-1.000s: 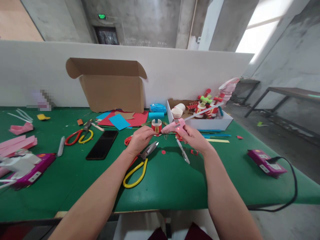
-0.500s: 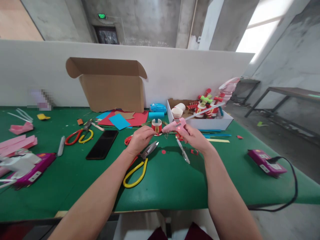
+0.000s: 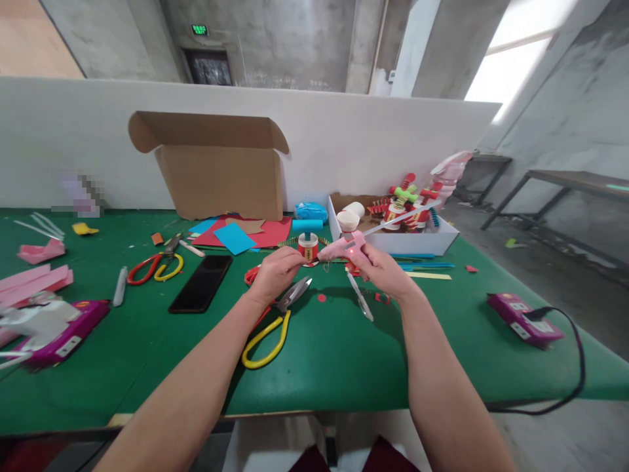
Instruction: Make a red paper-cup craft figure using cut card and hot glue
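My right hand (image 3: 381, 270) is wrapped round a pink hot glue gun (image 3: 341, 246) with a red light on its body; its nozzle points left toward my left hand. My left hand (image 3: 276, 272) pinches something small and red at the nozzle tip, too small to make out. Both hands hover just above the green table (image 3: 319, 360). Behind them stands a small red and white paper drum with a blue top (image 3: 308, 246). Yellow-handled scissors (image 3: 270, 328) lie under my left wrist.
A white box of paper crafts and cups (image 3: 393, 226) sits at the back right, an open cardboard box (image 3: 219, 167) at the back. A black phone (image 3: 201, 283), red-and-yellow scissors (image 3: 154, 267), coloured paper sheets (image 3: 246, 235) and a purple device with black cable (image 3: 523, 320) lie around.
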{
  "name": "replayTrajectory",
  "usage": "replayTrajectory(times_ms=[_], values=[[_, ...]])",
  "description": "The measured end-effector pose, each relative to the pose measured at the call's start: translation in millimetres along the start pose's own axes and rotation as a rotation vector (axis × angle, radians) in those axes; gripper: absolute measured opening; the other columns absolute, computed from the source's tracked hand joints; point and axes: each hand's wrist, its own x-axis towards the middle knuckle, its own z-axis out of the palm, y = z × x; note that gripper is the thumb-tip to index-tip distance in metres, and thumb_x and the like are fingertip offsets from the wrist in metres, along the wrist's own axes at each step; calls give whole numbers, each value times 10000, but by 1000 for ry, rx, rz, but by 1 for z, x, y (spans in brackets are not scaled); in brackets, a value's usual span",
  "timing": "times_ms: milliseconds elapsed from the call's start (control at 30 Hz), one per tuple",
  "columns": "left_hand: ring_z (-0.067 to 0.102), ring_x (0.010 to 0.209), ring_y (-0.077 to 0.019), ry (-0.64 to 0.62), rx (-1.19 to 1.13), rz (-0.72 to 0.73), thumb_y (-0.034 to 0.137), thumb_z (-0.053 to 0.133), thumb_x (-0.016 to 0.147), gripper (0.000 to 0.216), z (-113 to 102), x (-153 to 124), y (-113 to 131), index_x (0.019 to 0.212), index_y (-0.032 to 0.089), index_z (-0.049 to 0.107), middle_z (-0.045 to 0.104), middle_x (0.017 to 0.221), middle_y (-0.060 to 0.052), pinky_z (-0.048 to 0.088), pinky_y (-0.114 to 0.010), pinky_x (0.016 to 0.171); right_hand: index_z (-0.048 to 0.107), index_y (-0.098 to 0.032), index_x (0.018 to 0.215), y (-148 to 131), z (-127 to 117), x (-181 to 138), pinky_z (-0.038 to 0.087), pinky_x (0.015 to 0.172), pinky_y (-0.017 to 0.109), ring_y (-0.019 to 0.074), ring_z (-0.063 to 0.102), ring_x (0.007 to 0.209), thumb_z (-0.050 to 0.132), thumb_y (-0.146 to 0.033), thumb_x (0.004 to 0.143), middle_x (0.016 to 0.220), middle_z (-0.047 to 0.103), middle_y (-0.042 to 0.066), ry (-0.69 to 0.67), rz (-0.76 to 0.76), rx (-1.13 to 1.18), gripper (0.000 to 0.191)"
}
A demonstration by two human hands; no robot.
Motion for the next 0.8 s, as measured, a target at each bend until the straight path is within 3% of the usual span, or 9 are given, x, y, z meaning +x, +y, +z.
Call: replayTrajectory(times_ms=[433, 667, 800], values=[[619, 772, -122, -9, -21, -24, 169, 495, 874, 202, -2, 1, 1, 833, 181, 692, 676, 822, -53, 506, -242, 723, 543, -165, 897, 3, 0, 1, 394, 575, 256, 130, 493, 631, 442, -536, 843, 720, 574, 6, 9, 3, 28, 388], [617, 765, -129, 38, -121, -122, 156, 530, 848, 165, 0, 0, 1, 803, 179, 688, 680, 808, -50, 501, -248, 719, 542, -146, 940, 10, -2, 3, 369, 495, 226, 83, 434, 531, 483, -540, 820, 719, 566, 2, -46, 112, 230, 417], [621, 771, -127, 65, -181, -174, 169, 541, 847, 149, -2, 1, 3, 811, 186, 684, 690, 818, -39, 498, -253, 734, 544, -155, 1040, 17, -5, 4, 357, 473, 213, 84, 442, 538, 628, -417, 748, 736, 572, -2, -81, 229, 189, 401]])
